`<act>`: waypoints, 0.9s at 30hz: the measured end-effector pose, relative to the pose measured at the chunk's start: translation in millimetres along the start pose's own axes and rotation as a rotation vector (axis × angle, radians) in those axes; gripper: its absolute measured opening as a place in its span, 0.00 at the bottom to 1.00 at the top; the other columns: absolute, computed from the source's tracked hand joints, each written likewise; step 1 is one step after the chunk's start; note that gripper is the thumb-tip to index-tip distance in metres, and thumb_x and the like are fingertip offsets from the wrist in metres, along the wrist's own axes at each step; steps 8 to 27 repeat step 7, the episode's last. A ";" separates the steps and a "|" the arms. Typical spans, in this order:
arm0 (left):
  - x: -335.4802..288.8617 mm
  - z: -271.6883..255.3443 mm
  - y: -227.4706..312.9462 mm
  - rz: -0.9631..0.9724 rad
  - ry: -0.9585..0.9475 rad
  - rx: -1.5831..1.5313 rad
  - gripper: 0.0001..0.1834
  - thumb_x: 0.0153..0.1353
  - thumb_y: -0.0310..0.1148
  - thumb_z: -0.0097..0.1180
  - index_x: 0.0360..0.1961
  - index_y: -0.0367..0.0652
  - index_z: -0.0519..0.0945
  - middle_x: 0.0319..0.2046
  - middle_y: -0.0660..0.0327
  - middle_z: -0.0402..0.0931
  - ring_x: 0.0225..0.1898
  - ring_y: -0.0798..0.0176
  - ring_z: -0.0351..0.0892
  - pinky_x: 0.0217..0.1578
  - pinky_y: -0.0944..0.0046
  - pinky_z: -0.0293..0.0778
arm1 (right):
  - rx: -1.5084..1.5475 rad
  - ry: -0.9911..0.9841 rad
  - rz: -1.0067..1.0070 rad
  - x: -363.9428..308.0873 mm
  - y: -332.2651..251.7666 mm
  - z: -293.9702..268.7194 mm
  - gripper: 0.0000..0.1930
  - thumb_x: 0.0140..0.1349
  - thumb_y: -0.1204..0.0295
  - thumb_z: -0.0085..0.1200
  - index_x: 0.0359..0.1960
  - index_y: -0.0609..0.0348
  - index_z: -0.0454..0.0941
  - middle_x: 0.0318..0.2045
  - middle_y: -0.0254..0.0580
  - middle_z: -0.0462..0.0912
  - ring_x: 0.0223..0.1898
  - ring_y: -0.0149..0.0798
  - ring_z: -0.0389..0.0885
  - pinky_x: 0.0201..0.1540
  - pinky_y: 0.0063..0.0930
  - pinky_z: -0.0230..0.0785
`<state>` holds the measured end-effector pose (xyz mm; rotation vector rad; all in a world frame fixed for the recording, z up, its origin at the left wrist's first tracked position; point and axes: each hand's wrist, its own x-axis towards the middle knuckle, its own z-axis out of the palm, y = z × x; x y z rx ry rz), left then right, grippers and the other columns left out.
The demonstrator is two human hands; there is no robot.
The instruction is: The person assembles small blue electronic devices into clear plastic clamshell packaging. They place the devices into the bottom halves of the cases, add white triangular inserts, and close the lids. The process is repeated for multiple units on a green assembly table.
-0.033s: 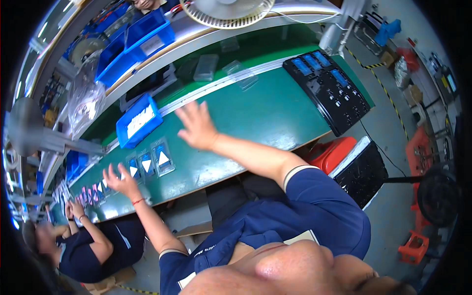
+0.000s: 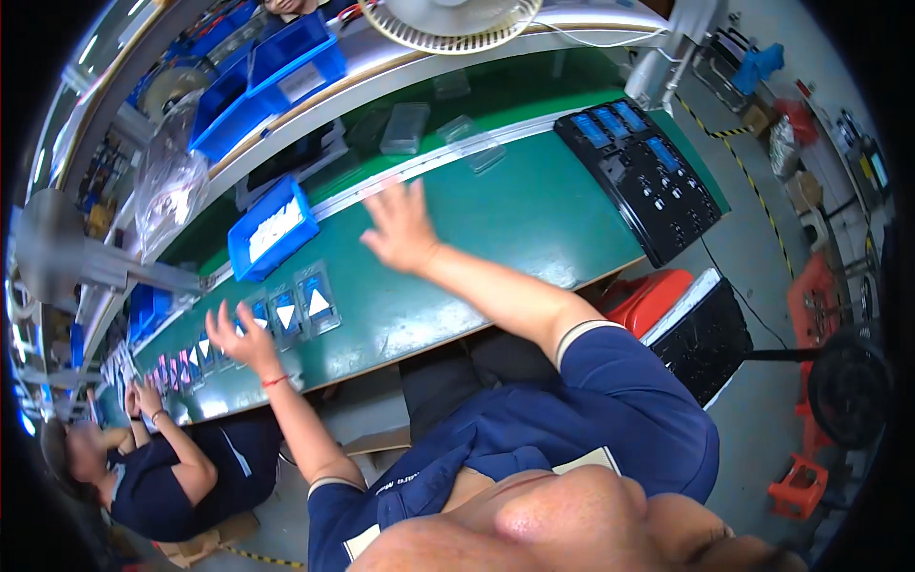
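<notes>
My right hand (image 2: 400, 227) is open over the green bench, fingers spread, with nothing in it. My left hand (image 2: 250, 341) also holds nothing; its fingers are apart beside a row of flat clear packs. The nearest pack (image 2: 318, 301) has a blue insert with a white triangle, and a similar pack (image 2: 285, 313) lies to its left. My left hand partly covers others in the row. A blue bin (image 2: 303, 229) with white pieces inside stands beyond the packs, left of my right hand.
A black tray (image 2: 658, 224) with blue packs lies at the bench's right end. Clear plastic cases (image 2: 405, 129) rest along the back. A fan (image 2: 448, 24) stands on the shelf above. At the left, a co-worker (image 2: 214, 477) sits along the bench. A red stool (image 2: 653, 297) is below.
My right hand has moved slightly right and away from me over the bench. My left hand has shifted a little farther from me. The view has shifted slightly.
</notes>
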<state>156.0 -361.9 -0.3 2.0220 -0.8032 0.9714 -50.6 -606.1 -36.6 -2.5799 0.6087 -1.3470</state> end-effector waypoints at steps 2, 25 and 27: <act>-1.3 9.1 60.9 0.116 -0.020 -0.108 0.13 0.56 0.29 0.61 0.44 0.39 0.80 0.52 0.46 0.69 0.55 0.47 0.68 0.55 0.52 0.65 | -0.160 -0.016 0.120 9.9 47.1 -21.1 0.40 0.49 0.57 0.60 0.64 0.58 0.60 0.61 0.63 0.60 0.66 0.63 0.52 0.62 0.68 0.42; -3.1 45.9 174.7 0.153 -0.105 -0.501 0.09 0.56 0.33 0.62 0.38 0.44 0.84 0.47 0.50 0.76 0.52 0.50 0.73 0.56 0.57 0.64 | -0.414 -0.101 0.436 12.8 135.6 -35.4 0.45 0.51 0.53 0.62 0.68 0.52 0.53 0.69 0.61 0.47 0.70 0.63 0.42 0.66 0.67 0.33; -3.1 45.9 174.7 0.153 -0.105 -0.501 0.09 0.56 0.33 0.62 0.38 0.44 0.84 0.47 0.50 0.76 0.52 0.50 0.73 0.56 0.57 0.64 | -0.414 -0.101 0.436 12.8 135.6 -35.4 0.45 0.51 0.53 0.62 0.68 0.52 0.53 0.69 0.61 0.47 0.70 0.63 0.42 0.66 0.67 0.33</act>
